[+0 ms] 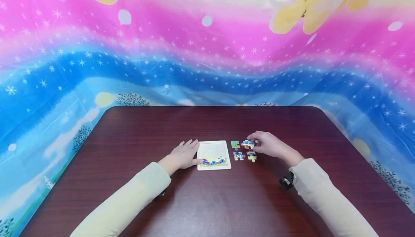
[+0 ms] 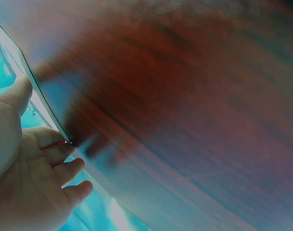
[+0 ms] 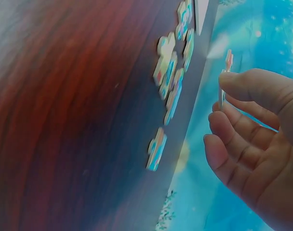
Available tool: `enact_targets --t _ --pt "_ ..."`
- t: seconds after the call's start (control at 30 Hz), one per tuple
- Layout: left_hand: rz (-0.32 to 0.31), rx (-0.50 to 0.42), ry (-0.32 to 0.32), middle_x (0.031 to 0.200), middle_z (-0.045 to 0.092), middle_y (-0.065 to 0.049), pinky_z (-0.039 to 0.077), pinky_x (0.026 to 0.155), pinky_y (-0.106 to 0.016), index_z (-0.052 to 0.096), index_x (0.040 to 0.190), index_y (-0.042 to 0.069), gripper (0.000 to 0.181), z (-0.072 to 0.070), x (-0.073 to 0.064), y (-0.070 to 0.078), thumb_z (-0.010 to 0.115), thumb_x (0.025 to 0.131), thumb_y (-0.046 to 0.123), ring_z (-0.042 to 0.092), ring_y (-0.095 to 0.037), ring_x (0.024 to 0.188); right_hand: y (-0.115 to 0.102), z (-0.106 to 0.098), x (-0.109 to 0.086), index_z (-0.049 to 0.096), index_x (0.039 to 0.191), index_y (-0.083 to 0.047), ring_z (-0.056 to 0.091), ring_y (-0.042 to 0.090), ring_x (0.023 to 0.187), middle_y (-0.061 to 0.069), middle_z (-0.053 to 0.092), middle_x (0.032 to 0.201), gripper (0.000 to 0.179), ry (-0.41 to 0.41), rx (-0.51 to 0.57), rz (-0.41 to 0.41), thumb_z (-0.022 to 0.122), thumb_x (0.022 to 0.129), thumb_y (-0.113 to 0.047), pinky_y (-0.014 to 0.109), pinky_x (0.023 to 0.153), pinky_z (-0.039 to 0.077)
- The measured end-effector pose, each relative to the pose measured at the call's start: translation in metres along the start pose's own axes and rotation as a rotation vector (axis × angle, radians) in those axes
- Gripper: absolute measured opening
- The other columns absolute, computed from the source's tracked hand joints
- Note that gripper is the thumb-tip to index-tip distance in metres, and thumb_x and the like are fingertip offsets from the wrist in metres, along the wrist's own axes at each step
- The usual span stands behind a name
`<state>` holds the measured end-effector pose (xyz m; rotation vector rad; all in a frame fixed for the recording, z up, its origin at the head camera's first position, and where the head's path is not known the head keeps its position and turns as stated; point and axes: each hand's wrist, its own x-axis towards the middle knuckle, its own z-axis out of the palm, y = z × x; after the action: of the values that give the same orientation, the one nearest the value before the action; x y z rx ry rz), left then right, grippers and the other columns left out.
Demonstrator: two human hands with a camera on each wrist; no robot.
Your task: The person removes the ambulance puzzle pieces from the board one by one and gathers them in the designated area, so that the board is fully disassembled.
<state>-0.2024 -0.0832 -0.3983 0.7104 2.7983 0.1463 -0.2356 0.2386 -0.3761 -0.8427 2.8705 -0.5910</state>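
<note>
A square white puzzle tray point(image 1: 212, 170) lies on the table, with joined pieces picturing a vehicle point(image 1: 214, 160) along its lower part. My left hand point(image 1: 183, 155) rests against the tray's left side, thumb on the edge and fingers extended near the far corner. Between the thumb and fingertips of my right hand point(image 1: 270, 144) a jigsaw piece point(image 3: 221, 89) is pinched, raised off the table in the right wrist view. Below that hand lie loose jigsaw pieces, among them a green one point(image 1: 235, 144) and a yellowish one point(image 1: 251, 157).
The dark reddish-brown table point(image 1: 207, 201) has rounded far corners. A colourful patterned cloth point(image 1: 207, 49) hangs behind and along its sides. One loose piece point(image 3: 157, 150) lies apart from the others in the right wrist view.
</note>
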Motion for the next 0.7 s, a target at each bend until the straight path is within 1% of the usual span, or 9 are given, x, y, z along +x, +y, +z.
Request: enact_targets --t 0.2,0.4,0.57,0.7 --pt "-0.002 0.013 -0.003 0.148 0.025 -0.012 0.017 0.108 -0.043 0.029 0.143 0.0 0.074 0.001 0.001 -0.001 0.049 0.091 0.049 0.02 -0.027 0.136 0.011 -0.002 -0.01 0.065 0.107 -0.002 0.054 0.013 0.072 0.008 0.059 0.101 0.027 -0.01 0.019 0.051 0.069 0.08 -0.003 0.031 0.066 0.05" --pt "-0.002 0.011 -0.005 0.148 0.026 -0.012 0.017 0.108 -0.044 0.029 0.143 0.0 0.073 0.001 0.0 -0.001 0.049 0.092 0.048 0.02 -0.028 0.136 0.02 -0.004 -0.019 0.064 0.108 -0.002 0.051 0.013 0.07 0.007 0.059 0.1 0.028 -0.029 0.001 0.056 0.069 0.081 -0.003 0.029 0.062 0.047" --pt "-0.001 0.008 -0.007 0.148 0.025 -0.012 0.017 0.108 -0.043 0.029 0.143 -0.001 0.073 0.001 0.0 -0.001 0.049 0.092 0.048 0.019 -0.027 0.136 0.026 -0.005 -0.025 0.063 0.107 -0.002 0.05 0.012 0.068 0.007 0.058 0.1 0.026 -0.065 -0.008 0.054 0.067 0.081 -0.003 0.028 0.061 0.046" --pt "-0.002 0.006 -0.008 0.148 0.025 -0.012 0.017 0.108 -0.043 0.029 0.143 0.0 0.073 0.001 0.0 -0.001 0.049 0.092 0.048 0.019 -0.027 0.136 0.031 -0.004 -0.03 0.063 0.108 -0.002 0.049 0.011 0.067 0.007 0.057 0.102 0.026 -0.1 0.007 0.06 0.066 0.082 -0.002 0.028 0.06 0.045"
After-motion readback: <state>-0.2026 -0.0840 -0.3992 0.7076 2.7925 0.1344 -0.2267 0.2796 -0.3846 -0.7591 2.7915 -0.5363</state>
